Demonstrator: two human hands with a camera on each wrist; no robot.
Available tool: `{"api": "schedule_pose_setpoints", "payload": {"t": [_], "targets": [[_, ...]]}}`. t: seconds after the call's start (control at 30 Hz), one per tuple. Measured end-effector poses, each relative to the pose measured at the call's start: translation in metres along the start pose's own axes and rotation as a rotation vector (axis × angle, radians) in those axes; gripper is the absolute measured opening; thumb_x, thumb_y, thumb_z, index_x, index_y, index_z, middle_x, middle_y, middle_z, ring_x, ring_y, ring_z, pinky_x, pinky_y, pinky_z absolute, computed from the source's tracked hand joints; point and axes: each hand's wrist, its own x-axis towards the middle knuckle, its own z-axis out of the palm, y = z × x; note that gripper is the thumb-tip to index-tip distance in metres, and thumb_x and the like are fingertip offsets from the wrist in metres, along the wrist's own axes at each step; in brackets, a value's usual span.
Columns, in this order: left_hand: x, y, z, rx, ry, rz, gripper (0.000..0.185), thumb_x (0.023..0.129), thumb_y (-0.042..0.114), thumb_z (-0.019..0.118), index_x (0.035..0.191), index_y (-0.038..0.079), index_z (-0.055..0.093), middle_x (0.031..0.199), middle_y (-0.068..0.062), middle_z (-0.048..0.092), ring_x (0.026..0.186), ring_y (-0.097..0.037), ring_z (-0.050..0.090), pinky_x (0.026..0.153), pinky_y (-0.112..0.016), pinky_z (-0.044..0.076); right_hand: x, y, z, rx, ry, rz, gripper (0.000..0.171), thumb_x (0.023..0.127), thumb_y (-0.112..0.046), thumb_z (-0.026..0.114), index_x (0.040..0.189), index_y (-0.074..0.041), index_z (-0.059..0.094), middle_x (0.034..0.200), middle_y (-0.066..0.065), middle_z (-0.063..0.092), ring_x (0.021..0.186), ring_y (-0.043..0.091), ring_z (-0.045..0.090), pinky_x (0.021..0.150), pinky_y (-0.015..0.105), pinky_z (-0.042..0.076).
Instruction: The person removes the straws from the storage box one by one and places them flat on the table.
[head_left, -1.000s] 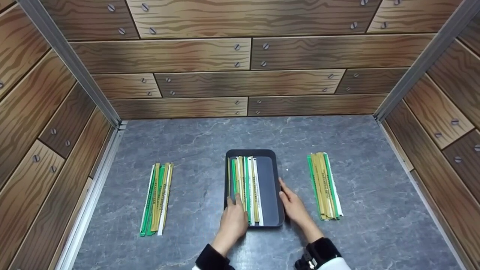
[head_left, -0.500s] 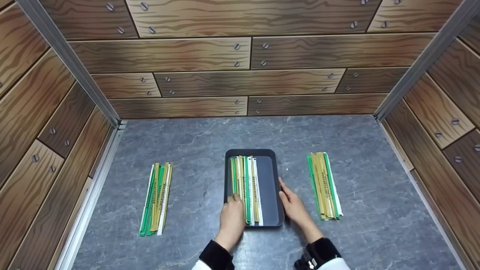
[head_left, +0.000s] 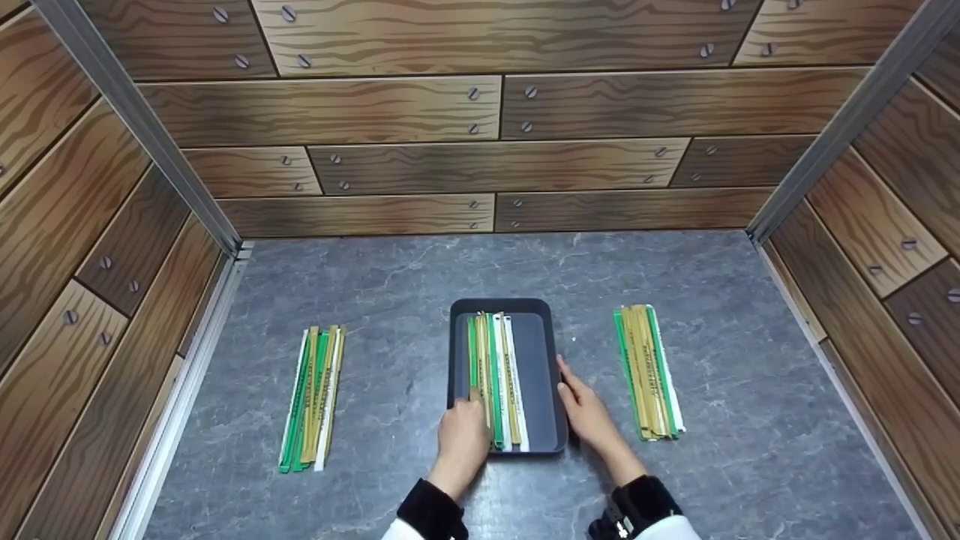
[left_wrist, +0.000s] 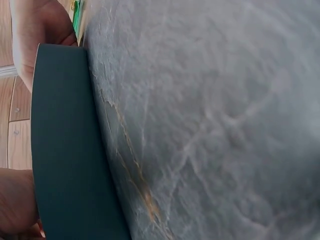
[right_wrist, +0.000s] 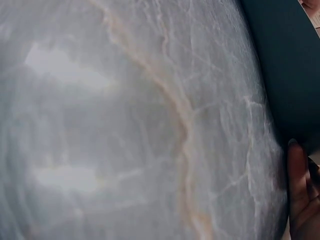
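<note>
Grey marble-look table (head_left: 420,300), boxed in on 3 sides by wood-plank print walls (head_left: 480,112) w/ metal corner posts. Dark tray (head_left: 538,360) at centre-front holds strips (head_left: 496,375). Left hand (head_left: 463,435) rests on strips, fingers relaxed; right hand (head_left: 586,409) flat vs tray's right edge. Strip piles left (head_left: 313,397) & right (head_left: 649,371).

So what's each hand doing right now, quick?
Left hand: open, fingers on the strips in the tray.
Right hand: open, resting against the tray's right edge.
</note>
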Motion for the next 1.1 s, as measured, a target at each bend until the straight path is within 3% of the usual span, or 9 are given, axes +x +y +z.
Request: {"api": "schedule_pose_setpoints", "payload": {"t": [0.37,0.53,0.73,0.9,1.1], "targets": [[-0.001,-0.002,0.000,0.040,-0.035,-0.003,0.046,0.068,0.001,0.076,0.111,0.000,0.058,0.059,-0.012,0.057,0.044,-0.024,0.052,0.036,-0.035,0.043,0.001,0.000,0.002,-0.012,0.009,0.001,0.049,0.104,-0.014,0.048,0.152,-0.010,0.037,0.150,0.019,0.039,0.137,0.038,0.037,0.112,0.051,0.029],[-0.002,-0.002,0.000,0.045,-0.019,0.023,0.052,0.068,-0.003,0.074,0.117,0.002,0.057,0.063,-0.012,0.058,0.046,-0.025,0.054,0.037,-0.036,0.044,0.001,-0.001,0.002,-0.007,0.014,0.005,0.049,0.104,-0.015,0.048,0.152,-0.012,0.037,0.150,0.017,0.039,0.137,0.038,0.037,0.112,0.051,0.029],[-0.004,-0.003,-0.006,-0.072,-0.005,0.018,0.048,0.077,0.000,0.075,0.121,0.003,0.057,0.074,-0.016,0.061,0.055,-0.032,0.061,0.042,-0.041,0.049,0.000,0.000,0.002,-0.014,0.013,-0.002,0.049,0.104,-0.015,0.047,0.152,-0.013,0.037,0.149,0.018,0.040,0.136,0.038,0.037,0.112,0.051,0.029],[-0.005,-0.003,-0.015,-0.158,0.002,0.005,0.055,0.076,0.001,0.077,0.127,0.002,0.056,0.078,-0.017,0.064,0.058,-0.033,0.062,0.045,-0.042,0.050,0.000,0.000,0.001,-0.022,0.009,0.008,0.049,0.104,-0.016,0.047,0.152,-0.013,0.037,0.149,0.019,0.040,0.136,0.038,0.037,0.112,0.051,0.029],[-0.006,-0.004,-0.029,-0.262,0.042,0.011,0.055,0.076,-0.002,0.076,0.128,-0.002,0.057,0.084,-0.020,0.068,0.057,-0.024,0.061,0.046,-0.031,0.049,0.000,0.001,0.001,-0.022,0.007,0.011,0.049,0.105,-0.016,0.047,0.152,-0.013,0.036,0.149,0.019,0.039,0.136,0.039,0.038,0.112,0.052,0.029]]}}
